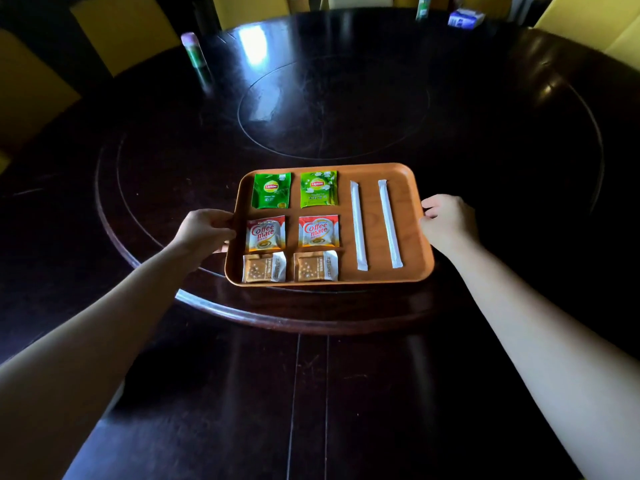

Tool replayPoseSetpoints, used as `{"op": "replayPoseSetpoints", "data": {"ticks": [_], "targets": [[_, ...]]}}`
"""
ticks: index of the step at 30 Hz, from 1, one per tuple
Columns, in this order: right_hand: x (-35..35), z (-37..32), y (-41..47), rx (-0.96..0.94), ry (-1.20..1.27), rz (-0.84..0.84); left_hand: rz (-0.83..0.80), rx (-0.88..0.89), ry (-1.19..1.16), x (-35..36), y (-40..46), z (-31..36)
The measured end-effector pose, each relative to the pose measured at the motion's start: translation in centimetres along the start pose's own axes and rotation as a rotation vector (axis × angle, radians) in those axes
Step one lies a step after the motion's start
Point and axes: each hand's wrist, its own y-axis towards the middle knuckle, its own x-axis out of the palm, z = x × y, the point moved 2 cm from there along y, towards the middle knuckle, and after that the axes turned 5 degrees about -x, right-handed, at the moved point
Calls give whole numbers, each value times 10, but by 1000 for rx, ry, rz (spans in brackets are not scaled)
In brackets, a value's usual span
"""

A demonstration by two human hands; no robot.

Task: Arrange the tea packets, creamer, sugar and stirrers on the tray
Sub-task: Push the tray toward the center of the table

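Note:
An orange-brown tray point(408, 209) rests near the front edge of a dark round table. On it lie two green tea packets point(270, 190) point(318, 188) at the back, two red-and-white creamer packets point(265, 233) point(318, 231) in the middle row, and two brown sugar packets point(264, 267) point(316, 266) in front. Two white wrapped stirrers point(358, 225) point(390, 223) lie side by side on the right half. My left hand point(204, 230) grips the tray's left rim. My right hand point(448, 220) grips the right rim.
The dark table point(485, 150) carries a round inset turntable point(332, 105) in its middle. A green bottle point(197, 60) stands at the back left. A blue-white box point(465, 18) and a green carton point(423, 6) sit at the far edge. Yellow chairs ring the table.

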Motion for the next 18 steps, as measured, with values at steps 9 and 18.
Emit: {"op": "replayPoseSetpoints", "data": {"ticks": [9,18], "targets": [[13,12,8,2,-78,-47,-34,-34,20,9,19,-8],[12,19,9,38,11,-74,-61,-145,-76,8,19,-20]]}}
